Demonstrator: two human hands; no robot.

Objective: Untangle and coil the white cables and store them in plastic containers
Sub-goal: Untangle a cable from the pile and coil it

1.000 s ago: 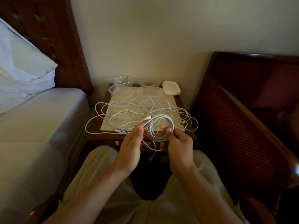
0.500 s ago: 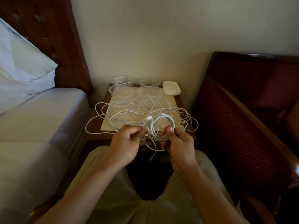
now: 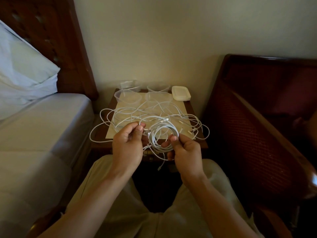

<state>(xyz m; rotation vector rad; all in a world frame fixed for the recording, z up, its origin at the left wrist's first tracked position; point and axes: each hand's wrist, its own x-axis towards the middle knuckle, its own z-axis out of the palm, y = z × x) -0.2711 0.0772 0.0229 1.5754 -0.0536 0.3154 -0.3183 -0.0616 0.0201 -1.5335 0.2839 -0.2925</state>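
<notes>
Two hands are held just over the table's near edge. The right hand (image 3: 186, 152) pinches the right rim of a coil of white cable (image 3: 160, 138) between thumb and fingers, and the left hand (image 3: 127, 143) pinches a free strand at the coil's left side. The coil hangs between the hands, face tilted toward the camera, with one loose end (image 3: 160, 167) dangling below the near edge. The free strand runs away from the left hand toward the tangled cables (image 3: 154, 114) spread across the table's middle, so the next wrap would probably be fed by the left hand. Clear plastic containers (image 3: 127, 98) and a stack of lids (image 3: 181, 93) stand along the far edge. No writing or brand can be read.
</notes>
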